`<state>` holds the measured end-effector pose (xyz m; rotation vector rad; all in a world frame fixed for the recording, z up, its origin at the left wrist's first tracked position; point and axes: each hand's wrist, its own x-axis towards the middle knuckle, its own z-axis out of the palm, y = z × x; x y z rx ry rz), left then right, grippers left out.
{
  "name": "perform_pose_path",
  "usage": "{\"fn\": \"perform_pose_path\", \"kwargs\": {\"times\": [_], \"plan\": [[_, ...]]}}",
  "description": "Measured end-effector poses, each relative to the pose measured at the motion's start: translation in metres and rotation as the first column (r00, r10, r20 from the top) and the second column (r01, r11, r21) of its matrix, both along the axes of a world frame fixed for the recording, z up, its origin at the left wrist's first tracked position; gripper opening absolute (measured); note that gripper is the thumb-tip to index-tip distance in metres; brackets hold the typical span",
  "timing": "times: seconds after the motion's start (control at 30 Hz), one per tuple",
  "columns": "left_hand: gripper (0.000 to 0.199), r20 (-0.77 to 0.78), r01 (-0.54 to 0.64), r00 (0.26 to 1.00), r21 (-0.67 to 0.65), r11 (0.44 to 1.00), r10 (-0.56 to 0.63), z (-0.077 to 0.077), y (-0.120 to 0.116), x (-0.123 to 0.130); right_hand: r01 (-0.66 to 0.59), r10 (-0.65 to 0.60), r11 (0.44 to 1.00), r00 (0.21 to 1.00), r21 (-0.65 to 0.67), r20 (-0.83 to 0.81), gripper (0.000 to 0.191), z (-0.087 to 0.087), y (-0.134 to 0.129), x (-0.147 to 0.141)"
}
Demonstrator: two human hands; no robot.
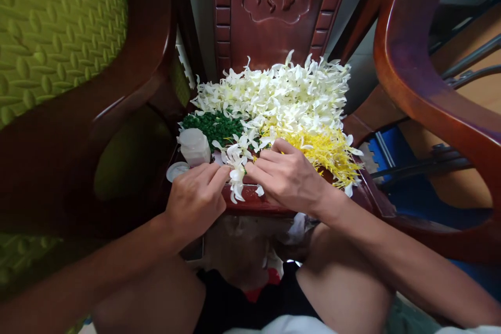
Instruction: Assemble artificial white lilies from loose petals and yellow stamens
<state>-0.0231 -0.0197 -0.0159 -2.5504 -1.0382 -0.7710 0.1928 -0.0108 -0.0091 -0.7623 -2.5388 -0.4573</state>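
Note:
My left hand (198, 201) and my right hand (287, 175) meet over the front edge of a wooden chair seat. Both are closed, fingertips pinched on either side of a white artificial flower (237, 175). A speck of green shows on the flower by my right fingertips; the exact grip is partly hidden. Just beyond lie a heap of white flower pieces (282, 91), a pile of small green pieces (215, 128) and a pile of yellow stamens (324, 148). A whitish translucent jar (193, 146) stands left of the green pile, with a round lid (177, 170) near my left hand.
The carved chair back (274, 31) rises behind the heaps. Curved wooden armrests stand on the left (136, 78) and right (407, 83). A textured yellow-green mat (58, 36) covers the upper left. A loose white petal (259, 190) rests on the seat's front edge.

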Motion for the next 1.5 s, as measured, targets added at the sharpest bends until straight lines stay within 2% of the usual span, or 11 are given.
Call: {"fn": "perform_pose_path", "kwargs": {"times": [0.27, 0.47, 0.8, 0.97, 1.03, 1.1, 1.2, 1.27, 1.33, 1.43, 1.5], "plan": [[0.033, 0.076, 0.026, 0.997, -0.157, 0.987, -0.014, -0.004, 0.025, -0.001, 0.179, -0.184, 0.98, 0.982, -0.088, -0.042, 0.031, 0.01, -0.002, 0.008], [0.028, 0.183, 0.041, 0.983, -0.201, 0.979, -0.004, -0.015, 0.044, -0.002, 0.14, -0.174, 0.964, 0.975, -0.225, -0.138, 0.031, 0.01, 0.0, 0.014], [0.029, 0.139, 0.156, 0.978, -0.001, 0.988, -0.155, 0.0, 0.026, 0.001, 0.069, -0.076, 0.995, 0.991, -0.067, -0.11, 0.028, 0.01, -0.009, 0.008], [0.029, 0.193, 0.051, 0.98, -0.048, 0.998, -0.041, 0.005, 0.017, 0.001, 0.134, -0.148, 0.987, 0.971, -0.086, -0.187, 0.02, 0.016, -0.014, 0.007], [0.025, 0.288, -0.003, 0.957, -0.126, 0.992, 0.04, 0.007, 0.015, 0.001, 0.192, -0.201, 0.98, 0.924, -0.061, -0.325, 0.016, 0.019, -0.017, 0.01], [0.02, 0.41, -0.016, 0.905, -0.235, 0.972, 0.114, 0.009, 0.015, 0.0, 0.191, -0.168, 0.981, 0.824, -0.015, -0.541, 0.033, 0.02, -0.02, 0.013], [0.013, 0.553, 0.061, 0.809, -0.416, 0.907, 0.2, 0.012, 0.015, 0.001, 0.072, -0.123, 0.992, 0.563, -0.099, -0.817, 0.036, 0.014, -0.022, 0.01], [0.006, 0.619, 0.162, 0.753, -0.505, 0.848, 0.225, 0.015, 0.015, 0.003, -0.084, -0.276, 0.936, 0.43, -0.343, -0.859, 0.033, 0.009, -0.019, 0.003], [0.004, 0.657, 0.251, 0.719, -0.551, 0.796, 0.228, 0.017, 0.016, 0.005, -0.282, -0.436, 0.778, 0.399, -0.561, -0.806, 0.043, 0.003, -0.016, -0.006], [0.008, 0.689, 0.339, 0.699, -0.556, 0.759, 0.192, 0.02, 0.018, 0.008, -0.531, -0.514, 0.561, 0.378, -0.635, -0.77, 0.053, -0.001, -0.01, -0.017], [0.013, 0.705, 0.368, 0.692, -0.532, 0.762, 0.158, 0.02, 0.02, 0.01, -0.609, -0.547, 0.511, 0.314, -0.607, -0.776, 0.048, -0.002, -0.009, -0.021]]}}
